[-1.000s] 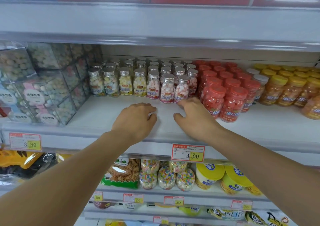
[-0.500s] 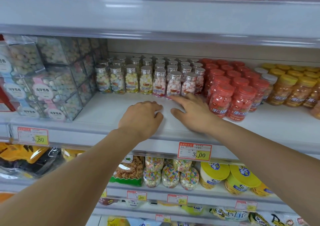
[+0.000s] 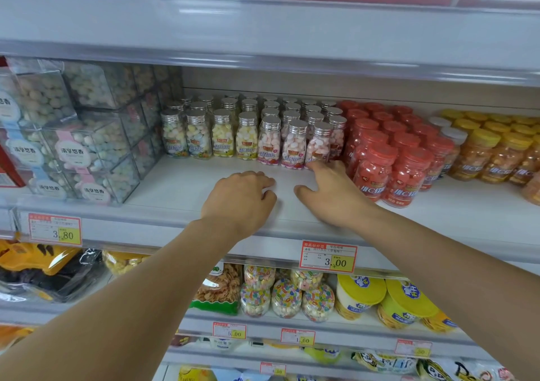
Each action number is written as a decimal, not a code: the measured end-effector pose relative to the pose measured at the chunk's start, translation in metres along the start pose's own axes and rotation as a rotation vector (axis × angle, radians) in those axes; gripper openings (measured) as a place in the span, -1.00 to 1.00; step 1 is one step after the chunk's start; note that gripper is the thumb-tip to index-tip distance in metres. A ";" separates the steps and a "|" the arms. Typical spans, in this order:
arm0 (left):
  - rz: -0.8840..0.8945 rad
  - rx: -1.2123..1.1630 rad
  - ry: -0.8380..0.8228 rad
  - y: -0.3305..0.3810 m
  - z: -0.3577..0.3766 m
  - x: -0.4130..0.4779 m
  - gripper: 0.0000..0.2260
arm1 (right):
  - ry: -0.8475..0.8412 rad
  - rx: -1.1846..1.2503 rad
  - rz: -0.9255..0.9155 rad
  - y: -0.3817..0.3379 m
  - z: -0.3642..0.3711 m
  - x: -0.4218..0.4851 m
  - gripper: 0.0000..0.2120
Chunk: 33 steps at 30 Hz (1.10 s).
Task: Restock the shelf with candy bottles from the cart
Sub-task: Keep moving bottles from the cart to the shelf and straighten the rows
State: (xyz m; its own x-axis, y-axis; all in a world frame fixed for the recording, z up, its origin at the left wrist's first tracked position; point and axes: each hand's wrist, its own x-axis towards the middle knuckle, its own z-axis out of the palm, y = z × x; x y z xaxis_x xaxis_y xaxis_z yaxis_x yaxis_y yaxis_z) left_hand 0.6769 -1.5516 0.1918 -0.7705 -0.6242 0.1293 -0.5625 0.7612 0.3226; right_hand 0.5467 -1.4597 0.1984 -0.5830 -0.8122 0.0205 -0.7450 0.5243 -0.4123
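Middle shelf (image 3: 181, 187) of a shop rack, seen from above the forearms. Candy bottles (image 3: 247, 138) with silver caps stand upright in rows at the back of the shelf, with bare board in front of them. To their left, stacked clear boxes (image 3: 87, 152) of pastel sweets; touching their right flank, red jars (image 3: 377, 164), and beyond these, orange jars (image 3: 479, 155) with yellow lids. The red jars reach further forward than the bottles and crowd the right wrist. Price tags (image 3: 327, 256) are clipped to the shelf edge. On the shelf below: round jars of coloured sweets (image 3: 286, 296) and yellow-lidded tubs (image 3: 359, 296).

Left hand (image 3: 242, 202): palm down on the bare board in front of the bottles, fingers loosely bent, tips on the board, grasping nothing. Right hand (image 3: 330, 193): just beside the left, palm down, forefinger stretched forward to the foot of the front pink bottle (image 3: 318, 146) nearest the red jars; thumb spread toward the left hand; nothing grasped.
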 end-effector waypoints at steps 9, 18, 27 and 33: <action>0.014 0.014 0.004 -0.001 0.000 0.000 -0.64 | 0.006 -0.005 -0.040 -0.002 -0.001 -0.004 -0.50; 0.155 0.108 0.283 0.005 -0.006 -0.028 -0.67 | 0.223 -0.008 -0.271 0.000 -0.004 -0.026 -0.61; 0.175 -0.089 0.575 -0.005 0.038 -0.134 -0.78 | 0.311 0.351 -0.631 0.004 0.028 -0.104 -0.80; -0.046 -0.133 0.262 -0.043 0.148 -0.222 -0.77 | 0.047 0.418 -0.554 0.036 0.130 -0.155 -0.81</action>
State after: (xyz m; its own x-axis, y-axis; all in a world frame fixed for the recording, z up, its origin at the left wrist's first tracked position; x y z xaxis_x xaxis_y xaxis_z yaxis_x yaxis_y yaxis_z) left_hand 0.8273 -1.4195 0.0106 -0.6317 -0.6949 0.3435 -0.5375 0.7120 0.4519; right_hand 0.6524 -1.3484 0.0619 -0.1729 -0.9149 0.3647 -0.7553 -0.1145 -0.6453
